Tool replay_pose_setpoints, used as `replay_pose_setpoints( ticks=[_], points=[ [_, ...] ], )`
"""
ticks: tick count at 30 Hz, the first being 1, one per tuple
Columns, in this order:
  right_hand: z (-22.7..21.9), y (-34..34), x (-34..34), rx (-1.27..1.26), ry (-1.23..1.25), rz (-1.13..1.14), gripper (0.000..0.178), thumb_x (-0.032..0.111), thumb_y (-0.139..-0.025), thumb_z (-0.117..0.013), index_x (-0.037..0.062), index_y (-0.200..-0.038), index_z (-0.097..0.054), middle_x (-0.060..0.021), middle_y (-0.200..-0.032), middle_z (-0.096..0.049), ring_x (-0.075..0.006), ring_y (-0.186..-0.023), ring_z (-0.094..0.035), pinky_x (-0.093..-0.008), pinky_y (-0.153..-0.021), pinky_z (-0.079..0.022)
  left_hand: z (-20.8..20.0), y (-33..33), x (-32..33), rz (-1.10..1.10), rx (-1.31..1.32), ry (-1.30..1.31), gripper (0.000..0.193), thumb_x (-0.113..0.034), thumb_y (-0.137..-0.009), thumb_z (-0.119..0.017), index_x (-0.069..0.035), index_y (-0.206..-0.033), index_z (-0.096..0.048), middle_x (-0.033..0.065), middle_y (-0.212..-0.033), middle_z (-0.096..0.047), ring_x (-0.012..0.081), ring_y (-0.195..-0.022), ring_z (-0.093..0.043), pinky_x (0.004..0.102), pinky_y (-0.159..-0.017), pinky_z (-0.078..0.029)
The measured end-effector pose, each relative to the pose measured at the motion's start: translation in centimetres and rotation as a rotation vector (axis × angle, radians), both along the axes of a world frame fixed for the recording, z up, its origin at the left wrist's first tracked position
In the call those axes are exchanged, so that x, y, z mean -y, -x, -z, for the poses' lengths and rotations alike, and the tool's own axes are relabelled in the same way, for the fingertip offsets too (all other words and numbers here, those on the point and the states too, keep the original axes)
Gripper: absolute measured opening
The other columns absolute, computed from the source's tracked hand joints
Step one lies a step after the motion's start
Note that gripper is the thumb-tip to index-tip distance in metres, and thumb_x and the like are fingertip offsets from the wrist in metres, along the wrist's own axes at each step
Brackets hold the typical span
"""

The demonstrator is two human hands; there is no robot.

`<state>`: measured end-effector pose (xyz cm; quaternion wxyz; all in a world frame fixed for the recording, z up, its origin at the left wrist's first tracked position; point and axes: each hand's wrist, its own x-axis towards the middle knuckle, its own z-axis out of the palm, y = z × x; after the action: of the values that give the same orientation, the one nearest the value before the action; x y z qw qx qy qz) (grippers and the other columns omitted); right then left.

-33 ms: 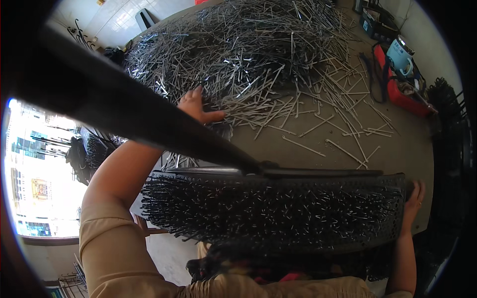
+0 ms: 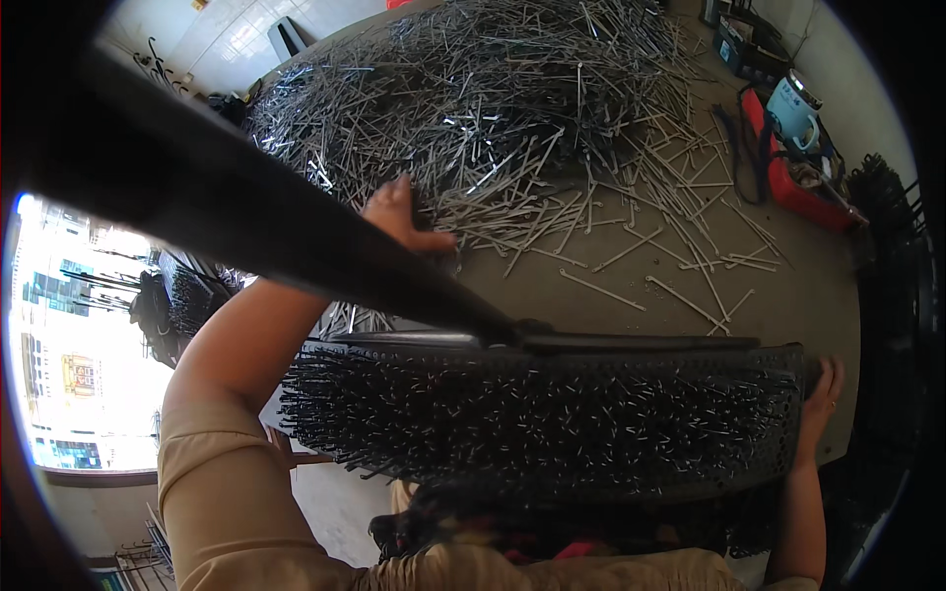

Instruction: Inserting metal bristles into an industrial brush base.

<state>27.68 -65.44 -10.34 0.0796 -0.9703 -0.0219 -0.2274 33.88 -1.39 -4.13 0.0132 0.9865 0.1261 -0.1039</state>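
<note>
Step seems gathering: my left hand splays, palm hidden, beside heaped loop-ended metal rods; my right hand, closure unclear, meets the perforated rack; next calls for pinching rods.

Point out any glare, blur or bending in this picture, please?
Head view: the bright window at left is washed out; head view: the piled metal sticks throw white glints; head view: the dark pole looks soft at its upper-left end; head view: the table has a bowed right edge, within a black rim.
</note>
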Motion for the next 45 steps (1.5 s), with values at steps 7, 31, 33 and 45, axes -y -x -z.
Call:
replay_pose_setpoints(
  ticks=[7, 31, 33, 45],
  points=[
    [0.9, 0.3, 1.6, -0.012, 0.019, -0.054, 0.053, 0.005, -0.085, -0.065, -0.0010, -0.132, -0.042, -0.0199, -0.128, -0.051, -0.0371, -0.120, -0.049, -0.0436, -0.102, -0.038, -0.8, -2.5, 2.1, -0.056, -0.195, -0.007, 0.118, -0.047, -0.059, -0.079, 0.010, -0.145, -0.022, 0.0335, -0.140, -0.037, 0.0446, -0.132, -0.037, 0.0438, -0.109, -0.036],
    [1.5, -0.3, 2.1, -0.017, 0.010, -0.052, 0.041, -0.002, -0.082, -0.066, 0.0003, -0.120, -0.051, -0.0175, -0.130, -0.049, -0.0348, -0.121, -0.048, -0.0405, -0.101, -0.041, -5.0, -2.5, -6.3, 0.037, -0.035, 0.090, 0.089, -0.029, -0.063, -0.083, 0.005, -0.135, -0.042, 0.0255, -0.120, -0.060, 0.0371, -0.114, -0.058, 0.0408, -0.098, -0.046],
    [1.8, -0.2, 2.5, -0.006, 0.031, -0.065, 0.040, -0.001, -0.083, -0.067, 0.0007, -0.120, -0.052, -0.0174, -0.129, -0.050, -0.0345, -0.120, -0.049, -0.0412, -0.100, -0.040, -3.1, -2.8, -6.6, 0.046, -0.146, -0.068, 0.096, -0.041, -0.062, -0.084, 0.008, -0.133, -0.043, 0.0274, -0.121, -0.058, 0.0399, -0.115, -0.057, 0.0410, -0.099, -0.045],
    [1.3, -0.3, 1.6, 0.046, -0.050, -0.013, 0.038, 0.006, -0.086, -0.066, 0.0018, -0.120, -0.051, -0.0171, -0.133, -0.049, -0.0345, -0.119, -0.050, -0.0413, -0.101, -0.040, 0.4, -3.5, -4.6, -0.232, -0.177, -0.101, 0.100, -0.057, -0.061, -0.077, 0.011, -0.128, -0.046, 0.0303, -0.121, -0.057, 0.0414, -0.113, -0.058, 0.0408, -0.097, -0.048]
  ],
)
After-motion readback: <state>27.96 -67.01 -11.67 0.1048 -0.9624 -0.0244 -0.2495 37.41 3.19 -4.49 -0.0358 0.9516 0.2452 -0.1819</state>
